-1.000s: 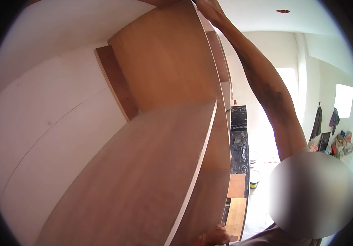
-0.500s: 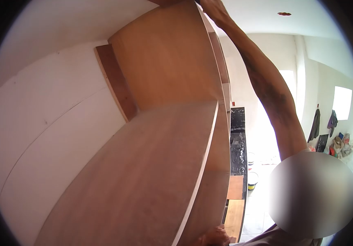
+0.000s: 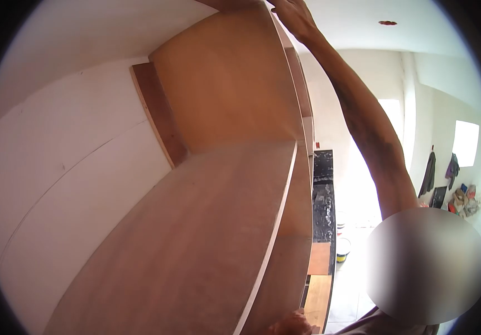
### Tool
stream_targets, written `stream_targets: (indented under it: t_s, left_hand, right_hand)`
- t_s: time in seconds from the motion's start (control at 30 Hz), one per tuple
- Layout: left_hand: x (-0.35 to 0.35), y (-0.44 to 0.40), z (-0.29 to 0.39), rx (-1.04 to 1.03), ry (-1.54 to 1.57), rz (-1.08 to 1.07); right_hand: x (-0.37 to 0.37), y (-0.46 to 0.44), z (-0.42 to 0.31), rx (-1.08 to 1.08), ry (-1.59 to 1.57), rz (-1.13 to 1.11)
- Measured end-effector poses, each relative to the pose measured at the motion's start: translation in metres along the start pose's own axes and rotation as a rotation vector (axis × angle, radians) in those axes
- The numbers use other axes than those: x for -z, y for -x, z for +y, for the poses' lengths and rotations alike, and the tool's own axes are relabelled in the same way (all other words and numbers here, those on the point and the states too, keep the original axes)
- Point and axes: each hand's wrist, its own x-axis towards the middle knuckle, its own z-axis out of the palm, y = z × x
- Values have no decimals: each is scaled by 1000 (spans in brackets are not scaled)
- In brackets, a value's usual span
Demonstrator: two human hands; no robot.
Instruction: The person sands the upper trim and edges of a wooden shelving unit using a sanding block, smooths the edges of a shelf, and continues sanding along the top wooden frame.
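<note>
Neither my left hand nor my right hand shows in the head view. Closest to me is a large wooden cabinet: a long brown panel (image 3: 184,240) with a pale front edge runs up from the bottom, and an orange-brown panel (image 3: 226,84) stands beyond it. Another person's raised hand (image 3: 293,17) is at the upper front corner of the cabinet, its fingertips partly cut off by the frame. Low down, a second hand (image 3: 293,322), seemingly that same person's, rests by the cabinet's lower edge, with its grip unclear.
The other person's raised arm (image 3: 366,117) crosses the right side. A white wall (image 3: 73,167) lies left, with a reddish-brown board (image 3: 159,111) against it. Behind are a black-topped counter (image 3: 324,206), a bucket (image 3: 342,249), hanging clothes (image 3: 428,173) and piled bags (image 3: 463,201).
The scene sits slightly lower in the view now. The other person's raised hand shows a little more at the cabinet's top corner. The cabinet and the lower hand look much the same.
</note>
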Motion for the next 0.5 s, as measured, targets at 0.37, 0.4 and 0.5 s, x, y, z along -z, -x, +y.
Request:
stream_targets:
  t_s: [0.37,0.4,0.5]
  left_hand:
    - [-4,2,5,-2,-15,-9]
    - [-4,2,5,1,-21,-7]
    - [-5,4,7,2,-28,-4]
  right_hand:
    - [-7,3,-3,-208,120,107]
    - [-10,-4,-13,-187,147,90]
    - [-7,-16,-49,-131,192,50]
